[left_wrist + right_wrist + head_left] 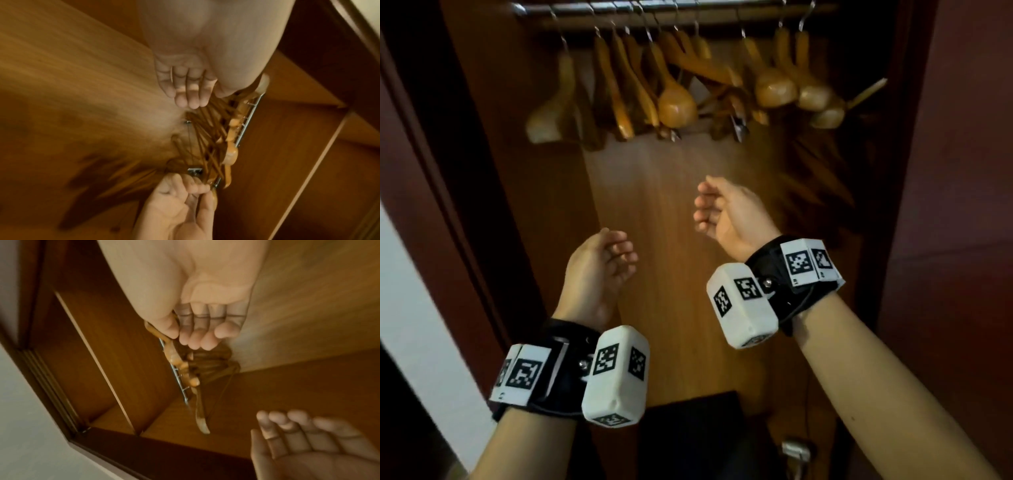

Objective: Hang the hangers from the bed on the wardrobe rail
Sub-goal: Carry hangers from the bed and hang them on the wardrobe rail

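Note:
Several light wooden hangers (674, 85) hang by metal hooks on the wardrobe rail (654, 7) at the top of the head view. Both hands are held well below them, inside the open wardrobe, and hold nothing. My left hand (616, 253) is lower and to the left, its fingers loosely curled. My right hand (709, 202) is higher and to the right, also loosely curled. The left wrist view shows the left hand (185, 87) empty, with the hangers (216, 138) and rail (246, 120) beyond. The right wrist view shows the right hand (201, 327) empty under the hangers (179, 360).
The wardrobe's wooden back panel (671, 205) is lit behind the hands. Dark red side frames stand at the left (448, 205) and right (962, 205). A dark object (695, 438) and a small metal piece (796, 452) lie low in the wardrobe. A white wall (421, 325) is at the left.

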Available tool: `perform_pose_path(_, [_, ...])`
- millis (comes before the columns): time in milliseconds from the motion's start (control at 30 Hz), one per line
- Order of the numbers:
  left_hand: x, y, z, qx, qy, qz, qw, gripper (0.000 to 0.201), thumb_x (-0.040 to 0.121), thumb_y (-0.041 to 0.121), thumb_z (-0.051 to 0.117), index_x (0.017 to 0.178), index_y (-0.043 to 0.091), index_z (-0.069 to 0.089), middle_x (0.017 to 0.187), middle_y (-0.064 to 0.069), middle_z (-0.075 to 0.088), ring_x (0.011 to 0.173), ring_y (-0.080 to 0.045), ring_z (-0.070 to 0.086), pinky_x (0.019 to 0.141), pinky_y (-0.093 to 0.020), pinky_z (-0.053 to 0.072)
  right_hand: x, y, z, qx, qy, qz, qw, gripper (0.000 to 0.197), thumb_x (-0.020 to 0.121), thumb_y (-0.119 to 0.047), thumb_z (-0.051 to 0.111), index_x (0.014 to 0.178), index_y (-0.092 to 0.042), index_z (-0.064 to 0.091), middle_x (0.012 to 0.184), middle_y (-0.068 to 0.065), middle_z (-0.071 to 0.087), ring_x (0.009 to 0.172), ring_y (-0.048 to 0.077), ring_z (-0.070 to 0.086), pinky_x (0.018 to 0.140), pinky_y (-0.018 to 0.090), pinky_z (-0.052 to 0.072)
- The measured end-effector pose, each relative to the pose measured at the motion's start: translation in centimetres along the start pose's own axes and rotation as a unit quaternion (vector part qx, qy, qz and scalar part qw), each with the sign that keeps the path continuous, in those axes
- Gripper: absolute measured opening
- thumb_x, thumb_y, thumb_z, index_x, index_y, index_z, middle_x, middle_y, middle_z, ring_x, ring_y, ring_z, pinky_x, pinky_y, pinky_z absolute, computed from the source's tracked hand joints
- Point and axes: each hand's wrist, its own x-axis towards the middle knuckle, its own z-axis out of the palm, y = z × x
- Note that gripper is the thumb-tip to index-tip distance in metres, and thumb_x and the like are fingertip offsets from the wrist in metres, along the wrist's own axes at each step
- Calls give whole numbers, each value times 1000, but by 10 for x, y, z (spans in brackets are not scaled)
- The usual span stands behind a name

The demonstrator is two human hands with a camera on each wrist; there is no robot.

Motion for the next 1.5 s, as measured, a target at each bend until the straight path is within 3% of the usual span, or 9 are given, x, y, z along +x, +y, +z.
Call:
perform_pose_path(167, [-36,-54,53,10,-65,-44,997,27,101,26,42,83,14,58,66,3,58,59,-11,56,64,-26,42,-62,-2,-77,-36,65,-34,997,24,99,-19,47,77,-11,54,59,0,51,52,13,48,52,25,38])
perform_pose_path(467, [-122,-110,190,-23,-214,-109,970,25,100,23,42,85,16,59,66,4,59,63,-10,57,66,-24,44,-166,-55,-225,-33,230,-72,970,25,97,-20,49,75,-12,57,55,0,55,48,14,49,48,24,38])
perform_pose_path(833, [-321,-167,419,-45,-376,-199,904,27,101,23,40,84,14,59,69,1,58,60,-10,55,61,-23,43,-359,-189,-403,-86,413,-148,894,19,95,-15,49,81,-9,60,54,0,55,44,13,48,47,24,36])
perform_pose_path(1000, [-418,-185,509,-44,-465,-242,851,26,101,23,40,84,15,58,71,1,59,62,-10,56,61,-22,42,-459,-240,-463,-117,522,-188,824,16,96,-14,46,89,-12,61,61,2,55,48,14,49,49,24,34])
perform_pose_path(1133, [-491,-200,567,-40,-540,-265,798,27,101,23,38,86,15,58,77,1,61,68,-11,58,66,-24,43,-533,-270,-508,-109,596,-215,766,13,95,-16,50,89,-12,62,58,0,57,47,14,50,46,23,37])
perform_pose_path(1233, [-544,-213,603,-43,-594,-282,752,26,101,23,38,88,15,59,78,1,61,70,-11,58,68,-24,44,-582,-285,-535,-118,646,-218,722,11,95,-16,52,89,-13,61,55,-3,58,46,12,51,45,21,38])
perform_pose_path(1367, [-615,-229,655,-52,-649,-302,697,24,100,21,40,87,15,60,76,1,61,68,-11,58,67,-24,44,-640,-304,-566,-151,710,-204,657,10,95,-14,51,95,-8,59,68,5,55,53,18,49,49,23,38])
perform_pose_path(1500, [-686,-234,711,-53,-694,-327,639,25,100,18,41,83,14,58,74,-1,59,64,-12,56,64,-25,41,-690,-332,-595,-163,768,-204,585,11,93,-13,52,90,-10,62,71,6,56,53,19,51,52,25,39])
